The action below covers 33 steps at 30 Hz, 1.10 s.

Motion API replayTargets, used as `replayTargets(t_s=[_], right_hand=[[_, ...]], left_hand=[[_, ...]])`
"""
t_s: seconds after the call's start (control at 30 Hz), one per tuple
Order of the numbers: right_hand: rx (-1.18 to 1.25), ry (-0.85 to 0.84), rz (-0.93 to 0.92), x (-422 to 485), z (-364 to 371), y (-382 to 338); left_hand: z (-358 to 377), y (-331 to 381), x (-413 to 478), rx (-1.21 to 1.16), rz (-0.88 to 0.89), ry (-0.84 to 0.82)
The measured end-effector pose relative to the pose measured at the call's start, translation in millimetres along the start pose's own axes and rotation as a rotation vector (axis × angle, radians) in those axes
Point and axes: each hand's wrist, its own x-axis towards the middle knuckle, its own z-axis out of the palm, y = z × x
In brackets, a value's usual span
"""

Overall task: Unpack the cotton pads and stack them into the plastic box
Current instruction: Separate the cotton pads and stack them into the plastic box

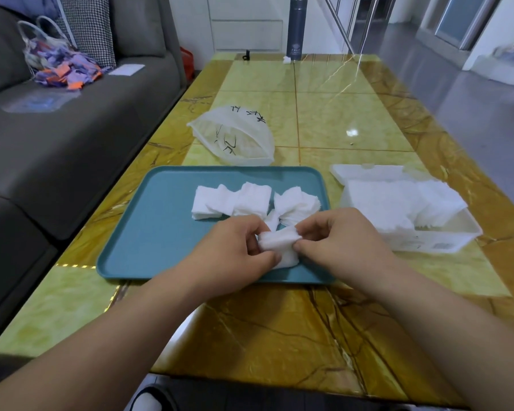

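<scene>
Both my hands meet over the near right part of a teal tray [149,232]. My left hand [235,247] and my right hand [341,235] each pinch one end of a small stack of white cotton pads [278,241]. More loose cotton pads [235,200] lie in untidy piles on the tray behind my hands. To the right of the tray stands the clear plastic box [445,238], holding heaped white pads [398,203], with its lid [368,172] open behind it. A limp plastic bag [235,137] with black writing lies beyond the tray.
The yellow-brown marble table [279,321] runs from the near edge to the far end, where a dark flask [296,28] stands. A grey sofa [72,129] runs along the left side, with a bag of purple items on it.
</scene>
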Motion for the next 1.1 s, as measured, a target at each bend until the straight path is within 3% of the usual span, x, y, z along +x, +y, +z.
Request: replayTargets(t_s=[0.23, 0.33, 0.47, 0.77, 1.1], right_hand=[[-0.026, -0.12, -0.1, -6, -7, -5], [-0.051, -0.087, -0.137, -6, -8, -2], [0.036, 0.074, -0.096, -3, -11, 3], [0.152, 0.058, 0.015, -1, -10, 3], [0.186, 0.042, 0.036, 3, -6, 0]], left_hand=[[-6, 5, 4, -0.063, 0.078, -0.049], [-5, 8, 7, -0.089, 0.097, -0.035], [-1, 7, 17, 0.215, 0.071, 0.148], [12, 13, 27, 0.352, -0.047, 0.134], [-11, -3, 12, 0.106, 0.005, 0.215]])
